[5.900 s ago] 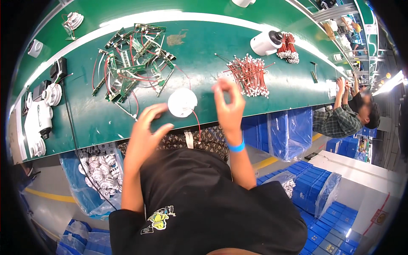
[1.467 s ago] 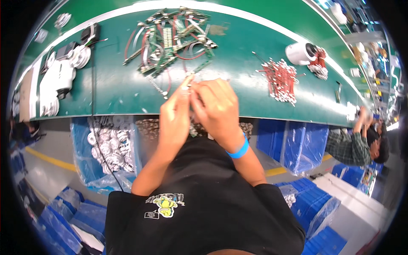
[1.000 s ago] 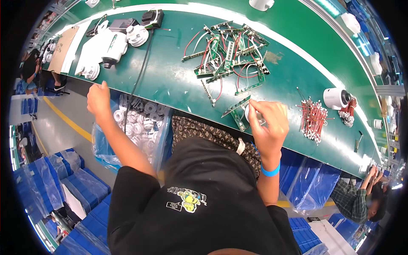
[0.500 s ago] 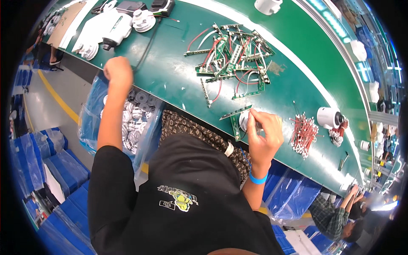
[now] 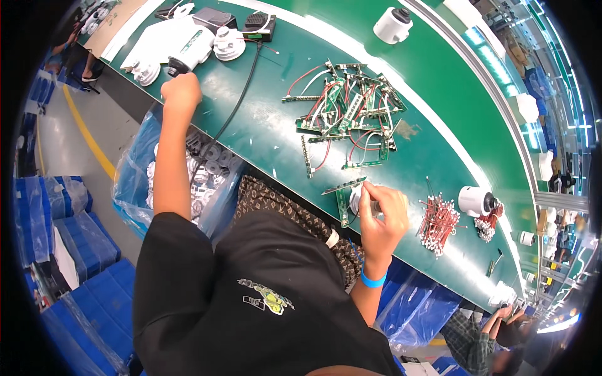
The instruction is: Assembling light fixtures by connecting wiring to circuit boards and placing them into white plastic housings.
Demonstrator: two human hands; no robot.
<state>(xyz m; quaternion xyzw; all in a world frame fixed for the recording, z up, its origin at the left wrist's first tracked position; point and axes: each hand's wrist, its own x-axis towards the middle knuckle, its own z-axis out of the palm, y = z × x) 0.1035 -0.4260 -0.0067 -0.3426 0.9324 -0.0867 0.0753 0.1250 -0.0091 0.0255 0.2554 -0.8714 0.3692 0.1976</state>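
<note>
Small lettering (image 5: 253, 302) on black shirt (image 5: 251, 338)

- I've got left forearm (image 5: 173, 163) reaching forward, near straight up the view; elbow roughly at sleeve edge
- left hand (image 5: 182, 92) balled, fingers curled under; back of hand up, palm side hidden from me
- right forearm (image 5: 365, 302) angled forward; mostly behind my torso (image 5: 257, 307)
- right hand (image 5: 385, 216) pinching, thumb and forefinger extended; hands well apart

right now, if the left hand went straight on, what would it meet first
Likely the black end of the white housing, right by the left hand; depth is unclear, so they may already touch.
</note>
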